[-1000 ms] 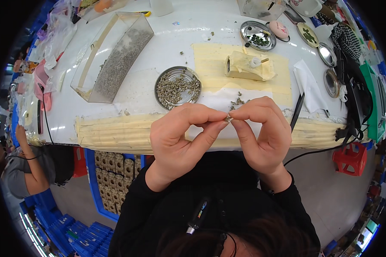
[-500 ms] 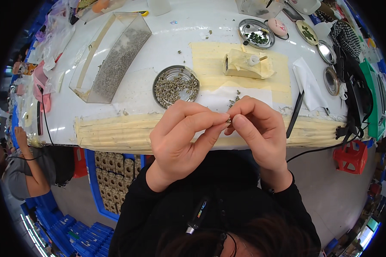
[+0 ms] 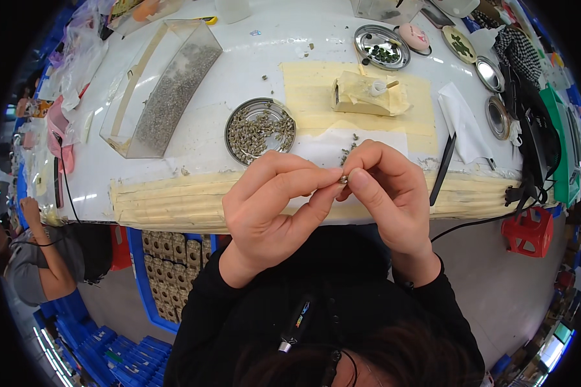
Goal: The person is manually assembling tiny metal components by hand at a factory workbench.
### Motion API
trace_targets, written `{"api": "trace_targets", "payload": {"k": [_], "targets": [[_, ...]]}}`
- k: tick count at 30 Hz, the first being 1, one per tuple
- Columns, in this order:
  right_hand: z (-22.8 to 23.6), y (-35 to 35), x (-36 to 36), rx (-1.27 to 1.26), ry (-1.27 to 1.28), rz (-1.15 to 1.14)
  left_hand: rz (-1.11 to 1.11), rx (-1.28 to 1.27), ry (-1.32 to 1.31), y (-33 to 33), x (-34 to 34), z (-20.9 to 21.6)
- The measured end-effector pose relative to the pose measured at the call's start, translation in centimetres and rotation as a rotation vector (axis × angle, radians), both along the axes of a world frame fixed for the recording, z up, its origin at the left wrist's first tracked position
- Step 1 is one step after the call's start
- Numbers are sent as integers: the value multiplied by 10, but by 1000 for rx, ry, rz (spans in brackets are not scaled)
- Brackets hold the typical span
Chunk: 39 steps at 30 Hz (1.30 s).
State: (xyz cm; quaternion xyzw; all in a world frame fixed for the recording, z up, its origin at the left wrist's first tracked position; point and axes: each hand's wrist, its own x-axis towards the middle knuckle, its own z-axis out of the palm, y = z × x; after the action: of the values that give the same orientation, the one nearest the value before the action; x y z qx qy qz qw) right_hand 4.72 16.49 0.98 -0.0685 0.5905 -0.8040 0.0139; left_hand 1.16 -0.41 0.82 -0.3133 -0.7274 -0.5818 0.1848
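Over the table's near edge, my left hand (image 3: pixel 274 209) and my right hand (image 3: pixel 387 200) meet fingertip to fingertip. Both pinch one small metal part (image 3: pixel 344 180), mostly covered by the fingers, so its exact kind is hidden. Just beyond the left hand stands a round metal dish (image 3: pixel 228 138) holding many small metal parts (image 3: pixel 252 135). A short row of similar small parts (image 3: pixel 348 148) lies on white paper (image 3: pixel 316 145) behind my fingertips. Farther back, a tape-wrapped block (image 3: pixel 361 100) with a white nozzle-like piece rests on yellowish taped paper.
A clear bin (image 3: pixel 168 90) of small grey parts lies at the left. Tins (image 3: pixel 407 61) with dark green bits, a white cloth (image 3: pixel 458 122) and a black stick (image 3: pixel 443 171) are at the right. A blue crate (image 3: pixel 135 258) of metal blocks sits below; another person's arm (image 3: pixel 51 251) shows far left.
The view has shifted slightly, moving the table items a little leftward. Both hands keep their pinch; the small metal part shows a bit more between the fingertips.
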Motion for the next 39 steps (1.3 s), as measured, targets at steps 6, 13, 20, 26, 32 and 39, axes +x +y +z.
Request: {"api": "trace_targets", "payload": {"k": [6, 13, 20, 26, 32, 39], "targets": [[-1, 1, -1, -6, -6, 4, 9, 14, 26, 3, -2, -2], [-1, -2, -3, 182, 140, -176, 7, -46, 73, 2, -3, 1], [0, 1, -9, 568, 493, -358, -9, -71, -53, -1, -3, 3], [-2, 1, -9, 578, 506, -364, -22, -37, -97, -1, -2, 2], [3, 4, -9, 657, 538, -373, 17, -57, -63, 2, -3, 1], [23, 22, -18, 809, 580, -470, 47, -128, 47, 8, -15, 9]]}}
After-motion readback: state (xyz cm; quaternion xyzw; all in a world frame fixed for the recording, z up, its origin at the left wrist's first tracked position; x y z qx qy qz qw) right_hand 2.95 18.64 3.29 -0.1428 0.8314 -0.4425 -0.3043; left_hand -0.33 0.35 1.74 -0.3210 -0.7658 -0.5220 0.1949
